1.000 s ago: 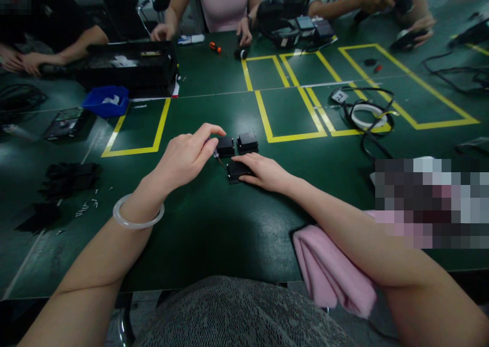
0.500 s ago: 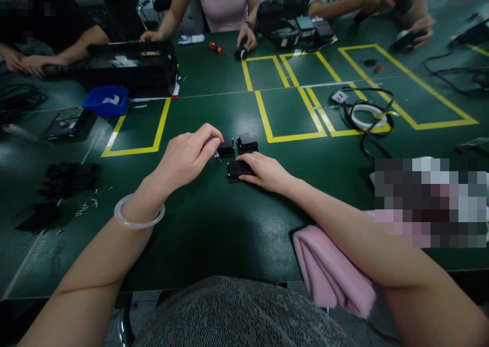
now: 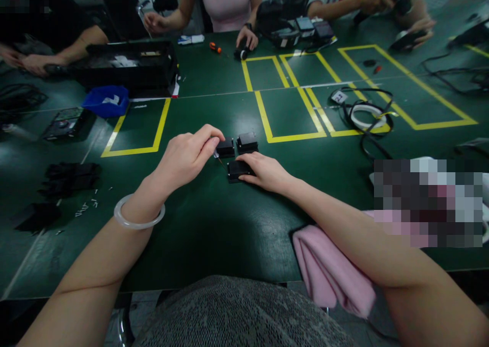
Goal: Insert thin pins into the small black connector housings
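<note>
under right hand [image 3: 267,171], black block [image 3: 237,169] on surface [image 3: 214,240], gripped between thumb and fingers. left hand [image 3: 191,152] pinching slim screwdriver [image 3: 216,154], tip near block's left end: work there seems unfinished. just beyond right hand, two similar blocks [image 3: 247,142]; whether done, cannot tell. left of left hand, loose screws [image 3: 79,213], seemingly unused.

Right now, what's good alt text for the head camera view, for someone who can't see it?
The person's left hand holds a slim tool angled down toward a small black box, which the right hand grips on a green table. Two similar boxes sit just beyond, and a pink cloth hangs at the near edge.
</note>
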Available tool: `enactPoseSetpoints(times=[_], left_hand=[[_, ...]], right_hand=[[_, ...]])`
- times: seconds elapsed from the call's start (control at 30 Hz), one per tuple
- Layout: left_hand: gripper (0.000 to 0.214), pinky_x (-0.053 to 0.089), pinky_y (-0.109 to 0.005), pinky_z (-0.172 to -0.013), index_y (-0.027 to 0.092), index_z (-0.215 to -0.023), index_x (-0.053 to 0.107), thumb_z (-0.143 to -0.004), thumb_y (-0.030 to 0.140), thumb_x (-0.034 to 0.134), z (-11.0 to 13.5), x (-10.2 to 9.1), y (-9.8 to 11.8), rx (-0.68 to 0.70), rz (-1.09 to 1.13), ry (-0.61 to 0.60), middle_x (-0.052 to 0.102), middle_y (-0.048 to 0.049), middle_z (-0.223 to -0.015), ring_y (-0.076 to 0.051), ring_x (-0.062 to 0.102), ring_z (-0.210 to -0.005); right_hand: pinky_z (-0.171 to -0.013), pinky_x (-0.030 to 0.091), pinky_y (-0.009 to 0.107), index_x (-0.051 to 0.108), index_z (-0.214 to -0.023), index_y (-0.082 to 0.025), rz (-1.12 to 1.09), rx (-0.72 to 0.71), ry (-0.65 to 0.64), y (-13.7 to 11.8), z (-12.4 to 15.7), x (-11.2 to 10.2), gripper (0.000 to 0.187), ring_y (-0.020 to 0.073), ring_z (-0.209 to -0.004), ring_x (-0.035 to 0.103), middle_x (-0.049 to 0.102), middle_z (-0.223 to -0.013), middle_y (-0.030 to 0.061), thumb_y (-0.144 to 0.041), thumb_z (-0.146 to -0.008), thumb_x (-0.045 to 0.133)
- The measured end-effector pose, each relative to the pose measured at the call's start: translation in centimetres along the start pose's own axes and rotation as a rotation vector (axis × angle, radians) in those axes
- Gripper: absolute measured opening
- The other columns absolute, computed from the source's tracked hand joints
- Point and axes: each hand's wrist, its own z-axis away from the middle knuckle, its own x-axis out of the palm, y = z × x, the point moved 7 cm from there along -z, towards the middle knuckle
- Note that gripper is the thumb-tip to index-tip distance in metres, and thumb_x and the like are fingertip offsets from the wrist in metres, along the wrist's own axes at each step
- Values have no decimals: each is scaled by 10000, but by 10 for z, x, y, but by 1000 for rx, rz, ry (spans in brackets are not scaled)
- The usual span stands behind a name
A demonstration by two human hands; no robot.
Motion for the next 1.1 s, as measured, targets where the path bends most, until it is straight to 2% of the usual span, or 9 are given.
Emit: enactPoseSetpoints(times=[0.3,0.57,0.83,1.1], left_hand=[[404,370,-303,-638,176,-1207,716,-1056,295,361,1,-3,-1,1,-49,-29,698,-33,-817,-175,608,-683],[414,368,-291,-612,186,-1279,704,-1082,353,381,0,-2,-1,-19,-36,-49,682,-9,-747,-163,603,-623],[447,415,-315,-677,179,-1282,715,-1051,312,356,1,-4,0,7,-58,-50,755,-61,-921,-207,674,-782],[463,371,-291,-628,186,-1371,691,-1073,362,384,0,-4,2,-21,-46,-63,708,-21,-778,-177,623,-656]], right_hand=[[-1010,565,446,623,-1416,-172,-12,-11,13,3,0,1,462,319,-1248,683,723,-1348,166,-247,-979,753],[-1023,565,464,619,-1421,-163,-5,0,0,2,0,1,468,335,-1276,678,719,-1363,179,-239,-978,751],[-1010,565,436,627,-1399,-184,-10,-16,20,3,0,1,448,318,-1257,681,725,-1355,157,-254,-975,752],[-1024,561,450,620,-1418,-166,-1,-10,13,3,1,1,466,321,-1254,683,722,-1356,166,-243,-977,750]])
